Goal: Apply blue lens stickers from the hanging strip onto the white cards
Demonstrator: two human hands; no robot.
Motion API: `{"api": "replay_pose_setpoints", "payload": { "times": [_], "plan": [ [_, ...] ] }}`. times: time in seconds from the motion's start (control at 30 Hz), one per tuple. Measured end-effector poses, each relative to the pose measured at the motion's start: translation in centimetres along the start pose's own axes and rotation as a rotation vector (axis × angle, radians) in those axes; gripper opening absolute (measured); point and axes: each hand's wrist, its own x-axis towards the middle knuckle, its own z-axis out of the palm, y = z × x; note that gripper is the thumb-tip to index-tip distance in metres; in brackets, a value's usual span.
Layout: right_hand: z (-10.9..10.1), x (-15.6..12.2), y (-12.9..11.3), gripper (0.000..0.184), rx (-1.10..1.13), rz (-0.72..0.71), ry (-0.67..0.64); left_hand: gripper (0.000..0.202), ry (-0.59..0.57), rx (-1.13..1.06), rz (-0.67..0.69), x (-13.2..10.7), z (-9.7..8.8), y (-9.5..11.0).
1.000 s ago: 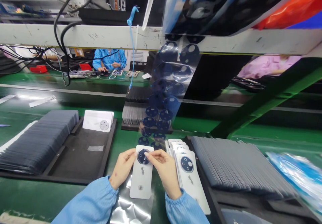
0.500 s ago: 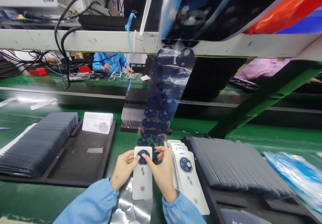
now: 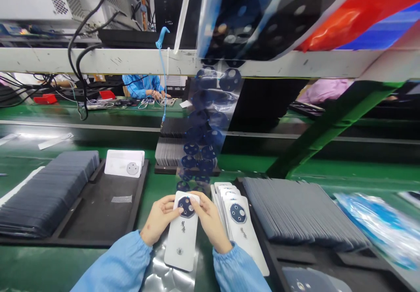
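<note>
Both my hands hold a white phone back cover (image 3: 181, 239) over the green bench. My left hand (image 3: 160, 219) grips its left edge, thumb beside the dark round camera sticker (image 3: 186, 206) near the cover's top. My right hand (image 3: 209, 222) grips the right edge, thumb pressing at that sticker. A clear strip carrying several dark blue round stickers (image 3: 203, 143) hangs down from above to just behind the cover. A fanned row of white covers with stickers on them (image 3: 238, 222) lies right of my right hand.
A black tray (image 3: 98, 213) on the left holds a row of grey covers (image 3: 49, 191) and a white cover (image 3: 124, 163). Another tray of grey covers (image 3: 302, 213) sits right. Crinkled blue film (image 3: 380, 226) lies far right. A person in blue works across the line (image 3: 144, 86).
The right fingers left the sticker's top and moved to the cover's right edge. The cover tilted slightly, its bottom swinging left. The view dropped a little.
</note>
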Motion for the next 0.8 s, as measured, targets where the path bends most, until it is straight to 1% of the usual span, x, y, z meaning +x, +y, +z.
{"api": "replay_pose_setpoints", "payload": {
  "times": [0.07, 0.13, 0.2, 0.27, 0.4, 0.47, 0.5, 0.57, 0.6, 0.67, 0.7, 0.73, 0.8],
  "plan": [
    [-0.2, 0.1, -0.2, 0.040, 0.072, 0.034, -0.102, 0.048, 0.028, -0.018, 0.012, 0.1, -0.2, 0.0],
    [-0.2, 0.0, -0.1, 0.048, 0.144, 0.049, -0.184, 0.047, 0.044, -0.035, 0.026, 0.3, -0.4, -0.1],
    [0.1, 0.0, 0.2, 0.056, 0.158, 0.042, -0.195, 0.045, 0.038, -0.044, 0.039, 0.4, -0.6, -0.4],
    [0.6, 0.0, 0.7, 0.056, 0.101, 0.024, -0.123, 0.043, 0.015, -0.045, 0.046, 0.4, -0.7, -0.7],
    [1.4, 0.4, 1.3, 0.040, -0.033, -0.039, 0.075, 0.036, -0.033, -0.043, 0.050, 0.5, -0.7, -1.2],
    [1.5, 0.5, 1.2, 0.032, -0.065, -0.076, 0.115, 0.035, -0.056, -0.036, 0.055, 0.4, -0.7, -1.2],
    [1.5, 0.5, 1.1, 0.031, -0.075, -0.093, 0.127, 0.035, -0.067, -0.028, 0.060, 0.4, -0.7, -1.1],
    [1.6, -0.1, 1.0, 0.035, -0.095, -0.117, 0.143, 0.035, -0.071, -0.013, 0.082, 0.3, -0.7, -0.9],
    [1.8, -0.6, 1.1, 0.042, -0.128, -0.137, 0.152, 0.035, -0.059, -0.011, 0.097, 0.2, -0.7, -0.8],
    [2.3, -2.0, 1.5, 0.066, -0.297, -0.206, 0.194, 0.031, -0.030, -0.032, 0.118, -0.1, -0.5, -0.7],
    [2.6, -2.8, 1.7, 0.078, -0.439, -0.260, 0.224, 0.029, -0.031, -0.050, 0.115, -0.3, -0.3, -0.7],
    [2.8, -3.5, 1.9, 0.084, -0.590, -0.311, 0.253, 0.027, -0.049, -0.066, 0.102, -0.5, -0.1, -0.6],
    [2.9, -4.8, 2.2, 0.084, -0.817, -0.396, 0.281, 0.028, -0.125, -0.077, 0.066, -0.8, 0.6, -0.4]
  ]
}}
